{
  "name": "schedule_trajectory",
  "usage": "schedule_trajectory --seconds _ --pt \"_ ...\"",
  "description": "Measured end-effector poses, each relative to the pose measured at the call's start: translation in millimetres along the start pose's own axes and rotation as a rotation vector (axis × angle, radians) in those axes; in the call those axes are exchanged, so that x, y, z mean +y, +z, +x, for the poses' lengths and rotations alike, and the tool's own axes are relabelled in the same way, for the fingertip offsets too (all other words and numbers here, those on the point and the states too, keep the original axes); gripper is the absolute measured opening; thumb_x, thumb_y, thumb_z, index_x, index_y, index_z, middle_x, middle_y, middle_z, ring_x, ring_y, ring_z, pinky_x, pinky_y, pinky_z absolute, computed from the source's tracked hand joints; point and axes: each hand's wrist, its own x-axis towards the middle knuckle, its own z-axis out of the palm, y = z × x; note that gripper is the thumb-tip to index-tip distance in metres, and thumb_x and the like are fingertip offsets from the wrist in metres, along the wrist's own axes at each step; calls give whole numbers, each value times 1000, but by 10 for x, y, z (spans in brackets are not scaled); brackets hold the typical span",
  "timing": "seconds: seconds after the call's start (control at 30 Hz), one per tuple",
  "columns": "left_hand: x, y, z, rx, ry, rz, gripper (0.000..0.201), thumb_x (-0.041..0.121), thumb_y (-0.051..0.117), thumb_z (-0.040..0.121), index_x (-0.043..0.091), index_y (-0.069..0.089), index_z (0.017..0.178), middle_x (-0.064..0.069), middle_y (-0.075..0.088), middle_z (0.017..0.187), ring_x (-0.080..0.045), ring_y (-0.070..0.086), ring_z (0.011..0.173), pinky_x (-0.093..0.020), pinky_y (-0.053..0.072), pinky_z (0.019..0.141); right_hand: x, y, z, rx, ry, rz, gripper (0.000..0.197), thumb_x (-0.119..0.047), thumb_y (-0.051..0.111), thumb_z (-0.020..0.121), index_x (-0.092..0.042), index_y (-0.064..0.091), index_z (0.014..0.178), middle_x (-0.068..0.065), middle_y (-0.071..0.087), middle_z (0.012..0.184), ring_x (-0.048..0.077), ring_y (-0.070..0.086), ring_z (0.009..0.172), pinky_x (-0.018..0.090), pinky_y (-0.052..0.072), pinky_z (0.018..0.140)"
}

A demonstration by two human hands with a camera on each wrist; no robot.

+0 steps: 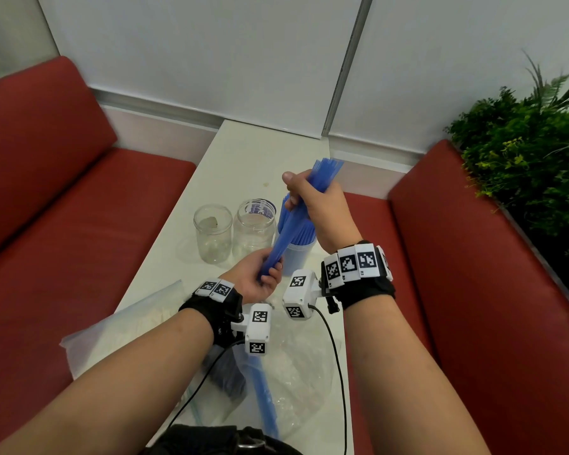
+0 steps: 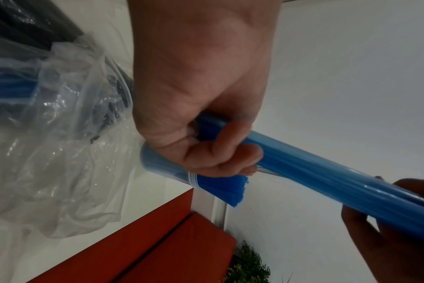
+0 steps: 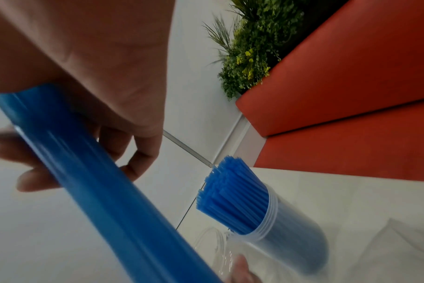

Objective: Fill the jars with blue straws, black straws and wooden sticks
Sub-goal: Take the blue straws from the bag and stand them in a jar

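Nearest me on the white table (image 1: 243, 152), I see clear plastic bags (image 1: 296, 372) lying crumpled, with dark straws (image 1: 227, 376) and a few blue straws (image 1: 266, 402) inside; a flatter bag of pale sticks (image 1: 138, 323) lies to their left.

Just beyond the bags, my left hand (image 1: 255, 277) has its fingers curled round the lower end of a bundle of blue straws (image 1: 289, 224). The bundle slants up and away, and my right hand (image 1: 319, 208) grips it higher up, thumb across the front, with the far tips fanning out past the fist. In the left wrist view the left fingers (image 2: 220, 153) wrap the bundle (image 2: 327, 181) firmly.

Behind the bundle stands the filled jar (image 1: 296, 254), upright on the table and packed with blue straws; the right wrist view shows their tips rising above its rim (image 3: 271, 214). Left of the filled jar stand two empty clear jars, the nearer one (image 1: 255, 228) just beside it and the other (image 1: 212, 234) further left.

Red bench seats (image 1: 79, 208) flank the table, and a green plant (image 1: 523, 142) rises behind the right seat.
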Motion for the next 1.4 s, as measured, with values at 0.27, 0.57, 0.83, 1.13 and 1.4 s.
schedule_trajectory --seconds 0.27,0.57,0.83,1.13,1.4 --pt "131 67 115 -46 50 -81 28 26 55 97 4 62 82 -7 59 69 -9 54 43 -14 35 29 12 -98 194 90 42 -40 34 -22 71 94 -16 57 63 6 61 66 27 60 72 33 51 67" --pt "444 147 442 1 128 -21 19 23 55 98 5 58 98 -7 56 66 -8 50 41 -14 30 27 -9 -518 561 -327 328 -375 16 -26 77 88 -13 74 81 8 76 87 24 76 88 34 63 80" --pt "455 318 678 144 275 221 25 11 42 104 -1 54 122 -16 65 90 -23 63 71 -25 54 50 180 -674 948 -231 352 -499 12 -12 80 83 -4 75 91 16 76 94 27 77 81 29 62 69" --pt "479 196 911 281 523 709 22 13 55 100 1 65 114 -15 66 107 -26 62 75 -42 54 81 504 -713 1164 -46 272 -591 8 -7 77 86 -1 72 90 18 74 84 28 76 77 33 64 69" --pt "460 203 899 293 544 721 19 12 56 99 1 66 111 -15 65 101 -24 61 70 -34 53 67 1001 -529 1007 -33 278 -770 17 -19 79 80 -9 69 90 12 73 96 27 69 92 39 56 78"
